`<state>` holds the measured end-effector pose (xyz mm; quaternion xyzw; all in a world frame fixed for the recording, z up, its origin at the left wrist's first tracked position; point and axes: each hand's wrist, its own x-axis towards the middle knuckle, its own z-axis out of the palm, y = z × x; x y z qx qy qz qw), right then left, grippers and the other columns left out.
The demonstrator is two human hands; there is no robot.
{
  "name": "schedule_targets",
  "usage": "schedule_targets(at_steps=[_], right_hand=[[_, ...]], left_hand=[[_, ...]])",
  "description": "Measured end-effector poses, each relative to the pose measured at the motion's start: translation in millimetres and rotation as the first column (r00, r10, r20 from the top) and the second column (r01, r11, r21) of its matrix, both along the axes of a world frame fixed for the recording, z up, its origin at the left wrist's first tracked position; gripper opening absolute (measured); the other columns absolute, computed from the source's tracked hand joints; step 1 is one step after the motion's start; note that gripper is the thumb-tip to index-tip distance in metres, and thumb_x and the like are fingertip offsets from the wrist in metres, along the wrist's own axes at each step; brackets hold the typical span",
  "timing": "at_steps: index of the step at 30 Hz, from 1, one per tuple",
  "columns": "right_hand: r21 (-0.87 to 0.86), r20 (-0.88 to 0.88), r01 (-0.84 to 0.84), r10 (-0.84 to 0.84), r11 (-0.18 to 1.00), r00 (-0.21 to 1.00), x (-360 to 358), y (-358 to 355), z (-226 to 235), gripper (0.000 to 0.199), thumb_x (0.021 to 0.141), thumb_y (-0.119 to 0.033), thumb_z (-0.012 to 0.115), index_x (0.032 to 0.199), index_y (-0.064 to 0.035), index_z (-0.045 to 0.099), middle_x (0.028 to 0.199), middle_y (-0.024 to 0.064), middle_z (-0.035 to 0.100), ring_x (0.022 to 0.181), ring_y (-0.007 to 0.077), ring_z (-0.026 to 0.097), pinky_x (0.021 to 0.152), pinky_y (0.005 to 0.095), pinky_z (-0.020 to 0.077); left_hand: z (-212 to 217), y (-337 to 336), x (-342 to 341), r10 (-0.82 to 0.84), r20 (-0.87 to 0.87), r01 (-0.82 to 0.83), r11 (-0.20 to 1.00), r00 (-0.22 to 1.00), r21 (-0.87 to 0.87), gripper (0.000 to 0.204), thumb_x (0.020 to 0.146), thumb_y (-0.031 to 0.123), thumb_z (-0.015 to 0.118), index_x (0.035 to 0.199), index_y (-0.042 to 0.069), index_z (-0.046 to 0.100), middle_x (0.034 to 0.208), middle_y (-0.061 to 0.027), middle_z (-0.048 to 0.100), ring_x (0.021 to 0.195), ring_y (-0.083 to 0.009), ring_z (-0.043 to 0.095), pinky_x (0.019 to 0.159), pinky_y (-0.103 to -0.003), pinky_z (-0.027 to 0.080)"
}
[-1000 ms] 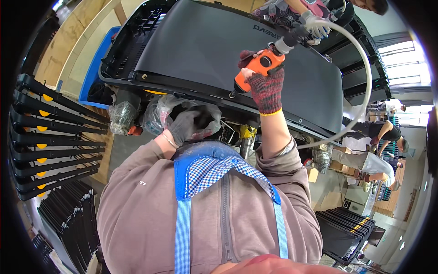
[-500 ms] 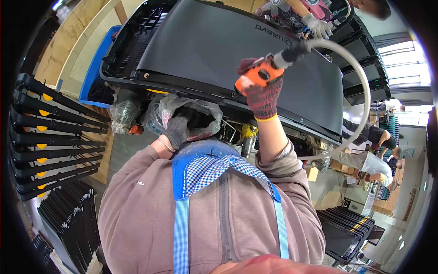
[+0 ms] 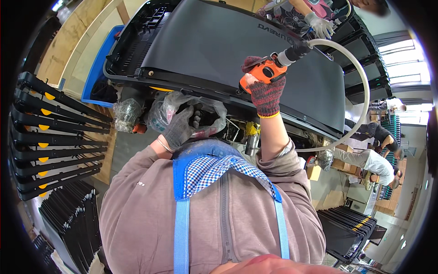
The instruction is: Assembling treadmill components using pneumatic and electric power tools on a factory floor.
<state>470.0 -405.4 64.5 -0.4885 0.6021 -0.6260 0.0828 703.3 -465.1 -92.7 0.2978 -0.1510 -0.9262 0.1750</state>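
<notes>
head view: the right hand (image 3: 264,91), in a dark red knit glove, has its fingers wrapped tight around an orange driver (image 3: 261,73) in the upper middle of the frame, its tip against the front edge of a big black treadmill deck (image 3: 219,50). a pale hose (image 3: 360,91) loops from the tool's rear to the right. the left hand (image 3: 180,128), in a grey glove, sits lower centre with its fingers curled inside a clear plastic bag (image 3: 205,109), seemingly pinching small parts; what exactly they grip i cannot tell. 1 fastener (image 3: 149,72) shows on the edge at upper left. judging by this, fastening along the edge is midway, with more parts left in the bag.
</notes>
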Motion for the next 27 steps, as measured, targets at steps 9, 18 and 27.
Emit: schedule_targets(at_steps=[9,18,27], right_hand=[[-0.004,0.08,0.014,-0.014,1.0,0.997,-0.5,1.2,-8.7,0.038,0.069,-0.001,0.07,0.103,-0.0032,0.053,0.098,0.0134,0.067,0.089,0.0217,0.067,0.082,0.0348,0.0529],[0.071,-0.018,-0.005,0.006,0.997,1.0,-2.6,0.2,-10.1,0.038,0.07,0.0,0.069,0.104,-0.0029,0.053,0.098,0.0139,0.067,0.088,0.0231,0.067,0.083,0.0365,0.0531],[0.018,0.19,-0.065,0.06,0.998,0.98,14.3,3.8,0.1,0.047,0.069,0.002,0.07,0.111,-0.004,0.05,0.101,0.0154,0.065,0.09,0.0259,0.065,0.086,0.041,0.0524]], left_hand=[[31.3,3.0,7.4,0.021,-0.058,-0.022,0.999,0.998,-0.024,0.019,0.098,0.023,0.054,0.114,0.013,0.057,0.098,0.0002,0.061,0.082,-0.0074,0.057,0.069,-0.019,0.048],[25.1,-0.6,18.7,0.063,-0.164,-0.06,0.998,0.984,0.025,0.019,0.098,0.022,0.053,0.114,0.011,0.056,0.097,0.0005,0.06,0.078,-0.0052,0.056,0.066,-0.015,0.049],[39.0,4.4,24.4,0.076,-0.185,-0.077,0.997,0.98,0.0,0.023,0.099,0.022,0.052,0.117,0.008,0.056,0.098,0.0002,0.059,0.079,-0.0057,0.056,0.064,-0.016,0.046]])
